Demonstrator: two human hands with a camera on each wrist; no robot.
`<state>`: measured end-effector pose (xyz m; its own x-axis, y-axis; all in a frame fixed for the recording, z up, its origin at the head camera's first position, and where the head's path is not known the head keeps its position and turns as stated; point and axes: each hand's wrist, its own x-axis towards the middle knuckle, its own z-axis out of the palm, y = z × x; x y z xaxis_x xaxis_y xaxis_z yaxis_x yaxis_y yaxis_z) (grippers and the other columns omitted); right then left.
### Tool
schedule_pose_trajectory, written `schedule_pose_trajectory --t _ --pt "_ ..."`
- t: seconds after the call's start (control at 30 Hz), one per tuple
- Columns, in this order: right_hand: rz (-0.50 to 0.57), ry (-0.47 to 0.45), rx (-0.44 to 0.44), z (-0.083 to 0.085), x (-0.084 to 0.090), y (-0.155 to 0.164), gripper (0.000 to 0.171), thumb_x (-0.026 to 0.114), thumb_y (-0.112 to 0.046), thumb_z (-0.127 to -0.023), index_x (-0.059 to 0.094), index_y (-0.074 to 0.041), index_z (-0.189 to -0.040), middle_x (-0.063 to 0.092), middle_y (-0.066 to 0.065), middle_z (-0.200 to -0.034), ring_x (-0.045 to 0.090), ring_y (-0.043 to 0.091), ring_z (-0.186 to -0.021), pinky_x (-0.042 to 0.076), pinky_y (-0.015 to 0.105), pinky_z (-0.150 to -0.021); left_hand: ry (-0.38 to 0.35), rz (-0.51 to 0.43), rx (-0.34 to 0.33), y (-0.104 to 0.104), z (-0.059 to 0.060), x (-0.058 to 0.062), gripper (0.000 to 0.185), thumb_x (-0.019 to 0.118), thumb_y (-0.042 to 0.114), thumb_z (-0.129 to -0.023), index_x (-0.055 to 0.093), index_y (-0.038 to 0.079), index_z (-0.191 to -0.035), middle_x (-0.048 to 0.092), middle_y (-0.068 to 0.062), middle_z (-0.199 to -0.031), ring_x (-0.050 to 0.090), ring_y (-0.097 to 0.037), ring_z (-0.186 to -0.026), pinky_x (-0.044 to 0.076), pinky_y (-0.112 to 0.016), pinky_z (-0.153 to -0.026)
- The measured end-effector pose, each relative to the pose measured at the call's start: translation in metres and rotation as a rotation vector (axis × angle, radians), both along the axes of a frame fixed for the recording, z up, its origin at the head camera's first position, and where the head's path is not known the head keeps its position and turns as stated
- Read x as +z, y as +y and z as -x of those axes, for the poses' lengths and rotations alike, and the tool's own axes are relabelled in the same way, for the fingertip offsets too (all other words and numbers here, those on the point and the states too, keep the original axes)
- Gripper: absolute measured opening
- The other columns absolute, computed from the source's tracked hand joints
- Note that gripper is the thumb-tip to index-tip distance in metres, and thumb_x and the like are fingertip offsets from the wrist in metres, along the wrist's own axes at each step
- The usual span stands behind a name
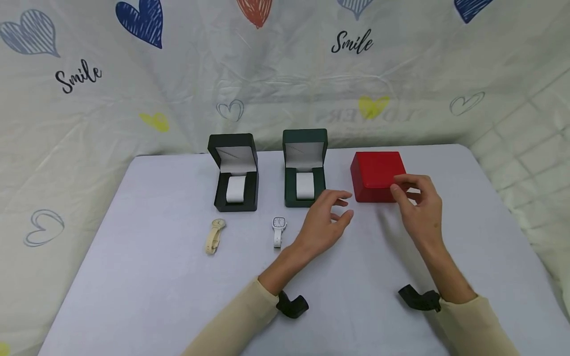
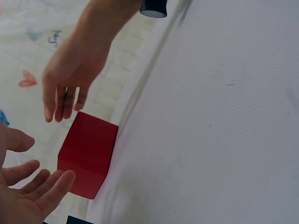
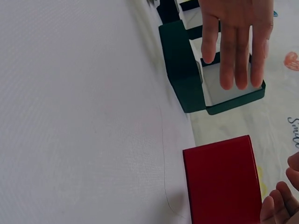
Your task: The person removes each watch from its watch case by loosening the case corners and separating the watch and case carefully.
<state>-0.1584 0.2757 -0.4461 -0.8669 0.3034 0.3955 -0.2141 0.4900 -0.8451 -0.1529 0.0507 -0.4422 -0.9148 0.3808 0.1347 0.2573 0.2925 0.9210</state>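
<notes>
A closed red box (image 1: pixel 378 170) sits at the right of the table's far side. My right hand (image 1: pixel 418 210) is at its front right corner, fingers loosely bent and thumb apart from them. On the box's left, my left hand (image 1: pixel 322 222) reaches out with fingers extended and thumb spread, holding nothing. It overlaps the corner of an open green watch box (image 1: pixel 291 190) in the head view. From the left wrist, the red box (image 2: pixel 88 151) shows between both hands. The right wrist view has my left hand (image 3: pixel 238 42) in front of the green box (image 3: pixel 182 70).
An open black watch box (image 1: pixel 222 193) stands left of the green one; each holds a white cushion. In front lie a gold-toned watch (image 1: pixel 215 236) and a white watch (image 1: pixel 278 230). Behind the white table (image 1: pixel 147 277) hangs a patterned sheet (image 1: pixel 285 64).
</notes>
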Motion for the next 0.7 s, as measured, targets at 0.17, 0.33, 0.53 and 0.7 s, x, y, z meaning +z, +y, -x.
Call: schedule_pose_trajectory --t 0.17,0.33,0.53,0.7 --pt "-0.014 -0.006 -0.005 0.001 -0.002 0.004 0.029 0.068 -0.004 -0.097 0.070 -0.002 -0.125 0.056 -0.022 -0.111 0.056 0.002 -0.104 0.045 0.010 -0.084 -0.021 -0.003 0.012 0.005 0.006 -0.005 0.042 0.063 0.017 -0.104 0.056 0.010 -0.145 0.055 -0.005 -0.146 0.063 -0.026 -0.130 0.057 -0.015 -0.089" --pt "-0.023 -0.026 -0.006 0.002 -0.004 0.009 0.033 0.070 -0.005 -0.096 0.067 -0.003 -0.129 0.053 -0.024 -0.115 0.054 0.002 -0.106 0.045 0.009 -0.084 -0.032 0.004 0.015 0.012 0.012 -0.006 0.048 0.064 0.017 -0.104 0.051 0.010 -0.149 0.052 -0.006 -0.151 0.060 -0.027 -0.134 0.057 -0.015 -0.089" --pt "-0.032 -0.061 -0.030 0.004 -0.004 0.012 0.040 0.071 -0.010 -0.095 0.063 -0.004 -0.134 0.048 -0.027 -0.120 0.049 0.001 -0.115 0.045 0.014 -0.087 -0.005 0.012 0.031 0.020 0.020 -0.007 0.056 0.065 0.017 -0.103 0.045 0.009 -0.154 0.049 -0.008 -0.156 0.058 -0.028 -0.137 0.061 -0.027 -0.094" --pt "-0.025 -0.079 -0.052 0.005 -0.004 0.014 0.043 0.072 -0.012 -0.095 0.062 -0.004 -0.136 0.046 -0.028 -0.121 0.048 0.000 -0.117 0.045 0.014 -0.088 -0.007 -0.012 0.025 0.025 0.025 -0.012 0.061 0.066 0.016 -0.102 0.041 0.006 -0.156 0.048 -0.013 -0.156 0.057 -0.030 -0.138 0.062 -0.031 -0.095"
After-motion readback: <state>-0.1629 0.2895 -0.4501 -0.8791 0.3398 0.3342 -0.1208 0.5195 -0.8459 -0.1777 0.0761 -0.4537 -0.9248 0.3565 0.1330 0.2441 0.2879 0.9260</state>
